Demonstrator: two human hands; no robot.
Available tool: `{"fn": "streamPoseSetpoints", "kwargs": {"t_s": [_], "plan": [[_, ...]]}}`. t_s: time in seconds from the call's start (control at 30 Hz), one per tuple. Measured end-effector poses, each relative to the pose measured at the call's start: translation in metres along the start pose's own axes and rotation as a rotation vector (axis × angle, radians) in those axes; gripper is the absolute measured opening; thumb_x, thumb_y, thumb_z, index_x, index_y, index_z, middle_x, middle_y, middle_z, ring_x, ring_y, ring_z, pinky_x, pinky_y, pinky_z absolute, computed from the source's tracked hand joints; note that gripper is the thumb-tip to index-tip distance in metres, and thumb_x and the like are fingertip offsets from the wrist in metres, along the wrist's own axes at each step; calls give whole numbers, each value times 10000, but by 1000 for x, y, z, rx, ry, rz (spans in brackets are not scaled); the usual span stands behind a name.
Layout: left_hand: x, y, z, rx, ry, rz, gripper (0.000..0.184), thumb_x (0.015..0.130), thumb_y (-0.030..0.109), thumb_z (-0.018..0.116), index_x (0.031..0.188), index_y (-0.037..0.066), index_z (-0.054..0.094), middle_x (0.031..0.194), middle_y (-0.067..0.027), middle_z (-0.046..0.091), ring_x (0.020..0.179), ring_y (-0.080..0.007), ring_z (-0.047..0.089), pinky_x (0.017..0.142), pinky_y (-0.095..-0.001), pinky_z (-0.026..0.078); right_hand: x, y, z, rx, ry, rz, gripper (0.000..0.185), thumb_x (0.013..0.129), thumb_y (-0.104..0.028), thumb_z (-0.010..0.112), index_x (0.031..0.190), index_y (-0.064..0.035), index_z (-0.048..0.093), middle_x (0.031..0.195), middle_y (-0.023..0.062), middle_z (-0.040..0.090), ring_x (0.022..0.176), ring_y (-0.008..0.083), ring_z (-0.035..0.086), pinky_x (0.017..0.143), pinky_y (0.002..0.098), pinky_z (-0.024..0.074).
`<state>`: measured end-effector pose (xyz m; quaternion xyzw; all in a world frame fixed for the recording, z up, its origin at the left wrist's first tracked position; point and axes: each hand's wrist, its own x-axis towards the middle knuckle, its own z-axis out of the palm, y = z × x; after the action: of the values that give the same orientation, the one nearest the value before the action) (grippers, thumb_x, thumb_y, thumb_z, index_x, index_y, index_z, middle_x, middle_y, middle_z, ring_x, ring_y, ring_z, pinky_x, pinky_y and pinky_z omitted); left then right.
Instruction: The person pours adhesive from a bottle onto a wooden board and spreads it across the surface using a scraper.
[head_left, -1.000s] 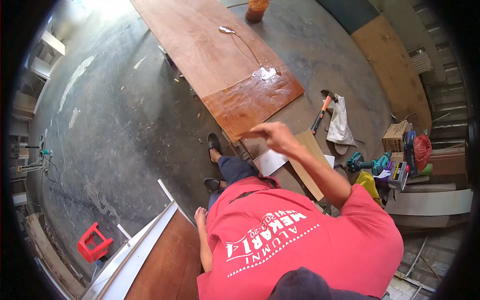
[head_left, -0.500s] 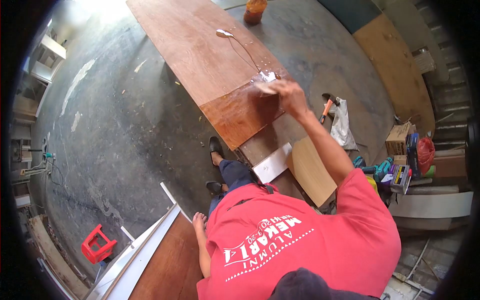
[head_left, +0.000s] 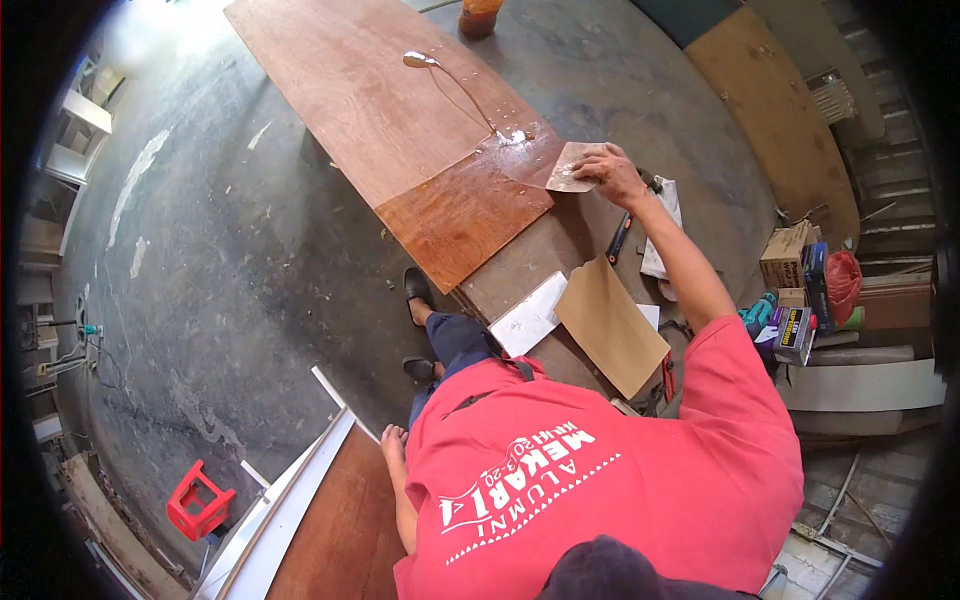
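Scraper (head_left: pixel 569 168) out at the board's right edge, pinched in the right hand's (head_left: pixel 610 173) closed grip! Glossy liquid (head_left: pixel 515 137) pools nearby on that board (head_left: pixel 340 110). Left hand (head_left: pixel 394 440) hangs by the brown panel (head_left: pixel 340 505), grip impossible to tell. Hammer (head_left: pixel 620 238) lies beyond the right forearm.

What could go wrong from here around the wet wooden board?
1. The flat, pale spreader in the right hand juts past the edge of the long, reddish-brown wooden board; drips might hit the black-and-orange hammer nearby.
2. The glossy, amber liquid puddle sits close to that same edge, so it might run over.
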<state>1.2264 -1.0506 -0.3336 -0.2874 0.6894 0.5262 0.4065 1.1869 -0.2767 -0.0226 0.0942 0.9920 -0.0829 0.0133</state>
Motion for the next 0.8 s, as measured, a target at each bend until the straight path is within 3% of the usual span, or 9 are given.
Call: {"fn": "streamPoseSetpoints", "kwargs": {"t_s": [0.13,0.2,0.23,0.33,0.37,0.47,0.63,0.7,0.8], "plan": [[0,-7,3,-15,-11,8,535,983,127,621,1462,-69,487,1173,-182,659,1052,-259,679,908,-370,605,-14,24,-14,-62,-77,11,388,837,2,637,1091,-233,813,1263,-76,748,1332,187,588,1217,479,297],[-10,-8,17,-160,156,50,291,972,224,571,1057,-26,693,951,-112,701,812,-180,647,751,-322,512,-21,38,-19,-120,-119,-8,391,824,9,639,1081,-228,814,1234,-78,758,1302,179,606,1188,446,331],[-17,-5,18,-162,155,50,291,972,224,571,1057,-26,693,951,-112,701,812,-180,647,751,-322,512,-23,51,-18,-189,-86,-75,398,805,15,647,1075,-225,815,1149,-64,775,1210,173,648,1123,410,378],[-14,-14,15,-71,139,101,295,975,223,578,1079,-30,690,990,-128,714,843,-201,672,763,-335,518,-20,51,-50,-220,-244,-5,406,773,11,664,1057,-236,816,1067,-52,781,1104,185,676,1068,393,397],[-8,-25,7,94,76,226,304,984,223,567,1095,-33,687,1001,-127,712,852,-201,678,770,-338,523,-19,45,-57,-163,-108,-50,400,747,17,665,1052,-201,807,993,10,777,977,245,693,977,403,470],[-4,-41,2,226,10,355,309,995,225,557,1123,-27,681,1013,-121,709,867,-200,685,769,-340,531,5,1,-73,121,108,205,409,757,33,629,1085,-157,782,993,108,768,941,333,700,873,424,533],[-4,-30,-4,123,-8,383,296,1005,231,562,1167,6,666,1020,-102,701,892,-195,688,742,-338,540,54,-42,-59,100,182,304,378,832,-17,587,1161,-130,735,1054,208,733,992,431,688,833,492,552],[-6,-5,-4,-160,37,-56,497,996,167,617,1462,34,509,1149,-114,692,983,-196,683,762,-316,544,72,-46,-49,47,93,397,343,872,-94,602,1192,-139,715,1098,208,728,1029,449,680,843,526,546],[-15,16,-2,-98,112,-123,529,1000,236,617,1494,91,496,1183,-72,695,1014,-205,685,804,-380,531,83,-57,-38,-5,48,409,345,874,-101,600,1193,-153,720,1091,195,736,1025,438,685,845,517,554]]}}
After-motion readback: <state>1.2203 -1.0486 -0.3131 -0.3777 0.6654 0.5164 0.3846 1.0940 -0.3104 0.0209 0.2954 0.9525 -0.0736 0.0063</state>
